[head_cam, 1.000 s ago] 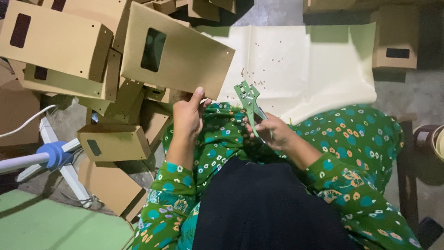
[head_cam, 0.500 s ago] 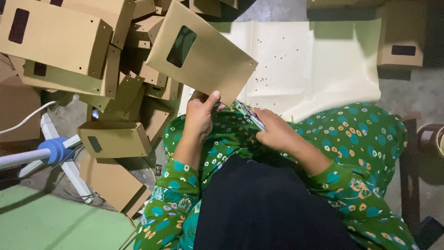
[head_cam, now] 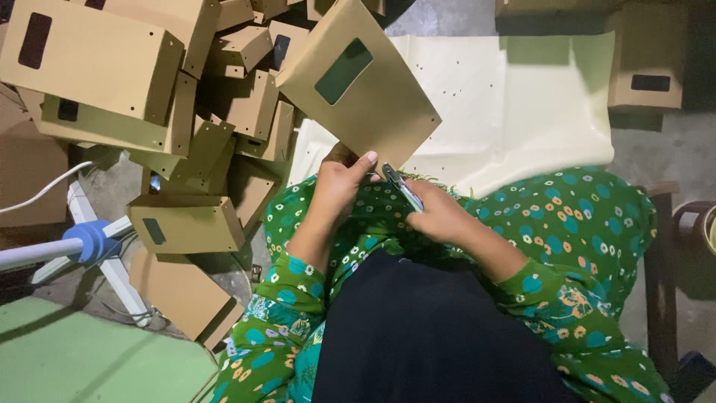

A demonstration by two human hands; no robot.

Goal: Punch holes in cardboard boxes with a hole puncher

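Observation:
My left hand (head_cam: 339, 183) grips the lower corner of a flat brown cardboard piece (head_cam: 373, 97) with a dark rectangular window cut in it, holding it tilted above my lap. My right hand (head_cam: 440, 213) is shut on a green metal hand punch (head_cam: 401, 186), whose jaws sit at the card's lower edge beside my left thumb. Both hands rest over my knees, which are covered in green flowered cloth.
A heap of folded brown cardboard boxes (head_cam: 112, 67) with dark windows lies to the left and behind. A cream sheet (head_cam: 522, 104) dotted with small punched bits covers the floor ahead. A white fan stand with a blue joint (head_cam: 93, 242) stands at left. Another box (head_cam: 645, 75) sits at the far right.
The cardboard piece has swung right and down towards my lap. The green punch, earlier raised and open in my right hand, has come down to the card's lower edge.

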